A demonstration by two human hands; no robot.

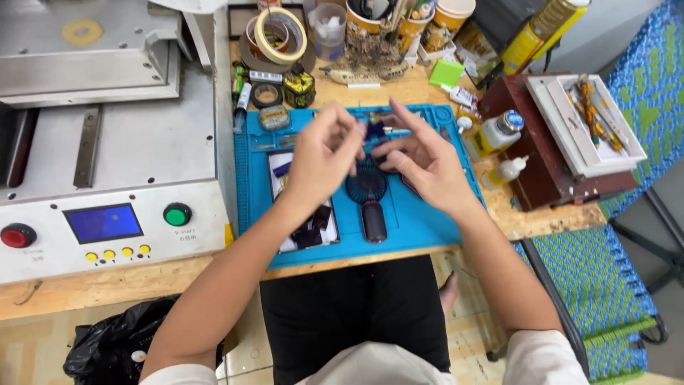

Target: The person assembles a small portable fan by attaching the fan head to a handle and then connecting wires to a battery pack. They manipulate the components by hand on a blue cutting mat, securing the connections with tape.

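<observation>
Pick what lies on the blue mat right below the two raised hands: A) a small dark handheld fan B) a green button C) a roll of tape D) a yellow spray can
A: the small dark handheld fan lies on the blue mat, under the left hand and right hand.

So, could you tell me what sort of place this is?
Probably a small repair workbench: a blue work mat, tape rolls and cups of tools, with a grey machine alongside.

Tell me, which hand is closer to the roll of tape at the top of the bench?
Left. The left hand is raised over the blue mat, below the roll of tape and slightly to its right. The right hand is farther right, so farther from the tape.
</observation>
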